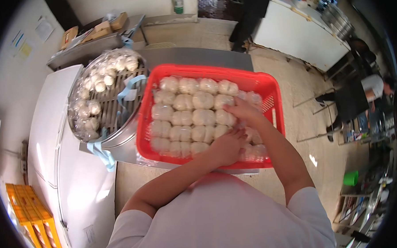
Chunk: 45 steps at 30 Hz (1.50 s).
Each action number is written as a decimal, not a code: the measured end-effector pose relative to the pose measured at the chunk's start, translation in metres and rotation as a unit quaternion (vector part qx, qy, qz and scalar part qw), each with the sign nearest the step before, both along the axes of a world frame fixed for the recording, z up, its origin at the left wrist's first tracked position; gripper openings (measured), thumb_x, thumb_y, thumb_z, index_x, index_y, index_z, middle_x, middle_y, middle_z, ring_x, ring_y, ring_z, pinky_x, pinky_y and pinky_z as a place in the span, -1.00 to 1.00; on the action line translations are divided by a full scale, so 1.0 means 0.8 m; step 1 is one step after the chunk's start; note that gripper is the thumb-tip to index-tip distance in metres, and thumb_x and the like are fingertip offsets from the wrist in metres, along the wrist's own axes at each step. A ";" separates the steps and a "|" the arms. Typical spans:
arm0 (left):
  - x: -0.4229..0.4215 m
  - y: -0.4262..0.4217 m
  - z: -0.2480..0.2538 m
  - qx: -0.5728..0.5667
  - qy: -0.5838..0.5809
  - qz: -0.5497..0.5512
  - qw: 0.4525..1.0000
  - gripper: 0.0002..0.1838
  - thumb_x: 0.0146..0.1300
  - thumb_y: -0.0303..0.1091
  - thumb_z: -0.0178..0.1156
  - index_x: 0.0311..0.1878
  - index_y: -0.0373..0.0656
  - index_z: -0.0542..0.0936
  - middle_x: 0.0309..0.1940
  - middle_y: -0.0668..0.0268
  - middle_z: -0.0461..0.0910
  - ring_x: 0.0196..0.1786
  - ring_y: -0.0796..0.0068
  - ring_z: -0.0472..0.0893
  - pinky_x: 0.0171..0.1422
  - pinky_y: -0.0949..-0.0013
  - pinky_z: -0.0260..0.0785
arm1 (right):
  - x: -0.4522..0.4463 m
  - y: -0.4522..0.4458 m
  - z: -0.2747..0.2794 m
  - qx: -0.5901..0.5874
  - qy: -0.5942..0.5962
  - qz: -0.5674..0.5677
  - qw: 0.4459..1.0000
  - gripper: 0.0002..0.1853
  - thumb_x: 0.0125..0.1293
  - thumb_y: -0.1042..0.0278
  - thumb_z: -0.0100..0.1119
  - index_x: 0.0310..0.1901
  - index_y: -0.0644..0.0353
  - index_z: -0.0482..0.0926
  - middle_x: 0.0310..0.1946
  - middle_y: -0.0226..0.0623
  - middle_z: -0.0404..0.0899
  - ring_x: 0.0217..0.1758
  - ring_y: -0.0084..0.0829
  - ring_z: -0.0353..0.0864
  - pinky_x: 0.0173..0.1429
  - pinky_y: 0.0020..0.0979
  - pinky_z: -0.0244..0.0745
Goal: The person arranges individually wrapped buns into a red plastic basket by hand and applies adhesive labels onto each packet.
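Note:
Rows of pale, round buns [192,103] in clear plastic wrap fill a red plastic basket [207,68] in front of me. Both of my hands are in its right half. My right hand [244,111] reaches down with its thumb against a wrapped bun; its other fingertips are partly hidden among the packs. Just below it, my left hand [229,145] lies over the buns with its fingers curled at the edge of a pack. More wrapped buns [254,152] sit to the right of my hands, some covered by my right forearm.
Left of the basket stands a round metal steamer [121,138] with a slatted base, bagged buns [100,79] and a blue strap [128,88]. Orange crates [29,204] stand at lower left. A person [374,87] is at far right; another person's dark-clothed legs [247,20] show at the top.

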State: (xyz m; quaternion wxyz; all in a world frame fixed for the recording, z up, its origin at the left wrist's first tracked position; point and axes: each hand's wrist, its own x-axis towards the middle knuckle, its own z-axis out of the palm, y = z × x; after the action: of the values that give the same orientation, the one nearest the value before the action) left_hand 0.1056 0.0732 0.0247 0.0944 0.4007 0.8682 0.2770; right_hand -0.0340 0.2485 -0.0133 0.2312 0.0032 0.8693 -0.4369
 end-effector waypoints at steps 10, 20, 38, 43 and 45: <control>-0.100 -0.129 0.007 -0.127 0.067 0.147 0.979 -0.17 0.50 0.03 0.15 0.59 -0.40 0.23 0.68 -0.10 0.07 0.71 -0.15 0.08 0.73 -0.18 -0.04 | -0.007 -0.079 0.086 0.032 -0.016 -0.117 0.993 -0.01 0.43 -0.19 0.29 0.70 -0.12 -0.08 0.18 0.01 0.56 -0.14 -0.09 0.73 -0.32 -0.10 0.72; -0.125 -0.210 0.024 -0.104 -0.019 0.053 0.993 -0.19 0.51 0.07 0.15 0.59 -0.33 0.25 0.65 -0.04 0.17 0.69 -0.05 0.16 0.73 -0.18 -0.01 | -0.014 -0.135 0.037 0.348 0.303 -0.028 0.886 -0.26 0.50 0.10 0.18 0.59 0.21 0.19 0.44 0.25 0.39 0.47 0.24 0.43 0.42 0.06 0.49; -0.335 -0.608 -0.063 0.160 0.182 0.695 0.677 -0.36 0.15 -0.17 0.50 0.18 -0.40 0.52 0.13 -0.14 0.59 0.22 -0.15 0.60 0.37 -0.04 0.43 | 0.014 -0.229 0.054 0.253 0.376 -0.051 0.890 -0.44 0.57 0.29 0.13 0.43 0.51 0.38 0.38 0.39 0.45 0.41 0.29 0.52 0.48 0.00 0.46; -0.402 -0.705 -0.105 -0.070 0.018 0.807 0.586 -0.01 0.18 0.47 0.32 0.30 -0.31 0.47 0.24 -0.06 0.53 0.35 -0.12 0.55 0.40 -0.14 0.44 | 0.079 -0.254 0.064 0.162 0.371 -0.112 0.908 -0.52 0.51 0.34 0.21 0.34 0.45 0.50 0.27 0.32 0.57 0.34 0.27 0.57 0.44 0.01 0.50; -0.416 -0.755 -0.123 -0.098 -0.032 0.749 0.655 0.07 0.19 0.50 0.24 0.49 -0.24 0.37 0.04 0.04 0.58 0.18 0.05 0.56 0.23 -0.06 0.38 | 0.096 -0.244 0.023 0.114 0.352 -0.131 0.920 -0.56 0.50 0.32 0.22 0.30 0.38 0.54 0.23 0.26 0.60 0.29 0.25 0.60 0.38 0.00 0.55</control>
State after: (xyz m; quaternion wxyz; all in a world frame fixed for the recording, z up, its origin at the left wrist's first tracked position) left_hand -0.2272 -0.5304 -0.0740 -0.0780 -0.4057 0.8928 0.1797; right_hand 0.0429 0.0531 0.0050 -0.1505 -0.0106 0.9304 -0.3342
